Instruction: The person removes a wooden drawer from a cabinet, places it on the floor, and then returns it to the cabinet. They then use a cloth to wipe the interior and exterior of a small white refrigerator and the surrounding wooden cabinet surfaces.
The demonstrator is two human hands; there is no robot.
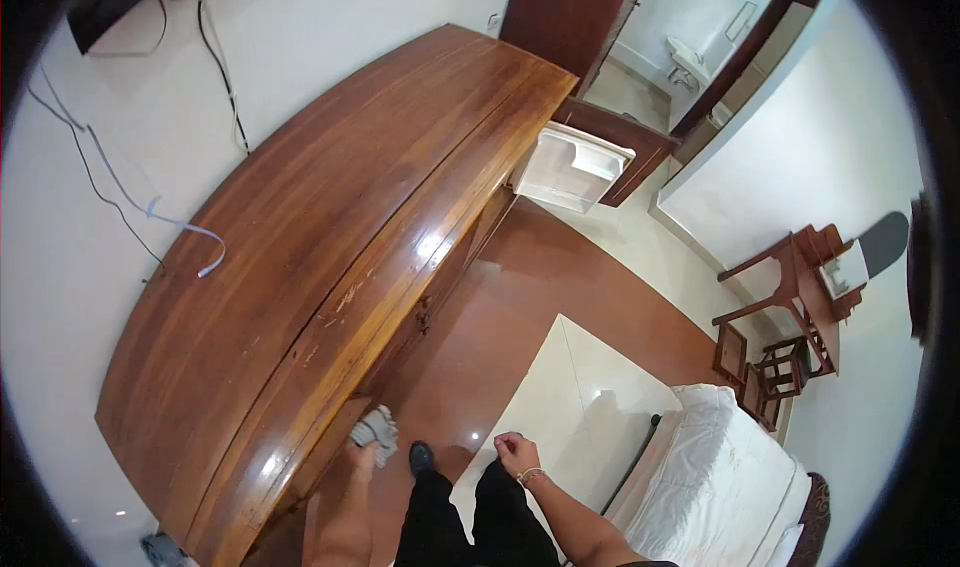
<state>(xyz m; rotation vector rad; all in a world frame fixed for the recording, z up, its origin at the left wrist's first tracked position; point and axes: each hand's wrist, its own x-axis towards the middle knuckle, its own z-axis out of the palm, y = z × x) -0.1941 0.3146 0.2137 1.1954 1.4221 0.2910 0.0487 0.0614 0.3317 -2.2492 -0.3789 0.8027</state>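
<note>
My left hand (364,456) grips a bunched grey-and-white cloth (377,433) beside the front of a long wooden cabinet (352,244). The cloth is close to an opening under the cabinet top, near its lower left end. Over my right knee, my right hand (516,453) has its fingers curled in, and I see nothing in it. A bracelet (531,474) circles that wrist. The polished top bears pale scuffs (349,297) along its front edge.
An open refrigerator door (576,168) with a wooden panel (637,151) juts out at the cabinet's far end. A bed with white bedding (720,484) stands at right. Beyond is a wooden dressing table (802,289). A loose cable (187,228) hangs over the cabinet top.
</note>
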